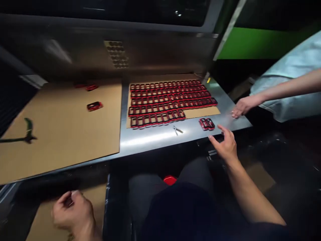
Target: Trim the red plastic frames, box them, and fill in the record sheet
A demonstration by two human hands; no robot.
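Note:
My right hand reaches over the front edge of the metal bench, thumb and fingers apart, with nothing in it. Just left of its fingertips lies a pair of small red-and-black car-shaped pieces, side by side. Low at the left, my left hand is closed, fingers curled in, in front of the bench and above a cardboard sheet. Blur hides what it holds, if anything. Several rows of red-and-black frame-like pieces stand on cardboard mid-bench. A small pair of nippers or clippers lies in front of them.
Another person's hand rests by the bench's right end. On the left cardboard sheet are a few red-and-black pieces and a green-and-black tool. A dotted card leans on the metal back wall. Something red shows between my legs.

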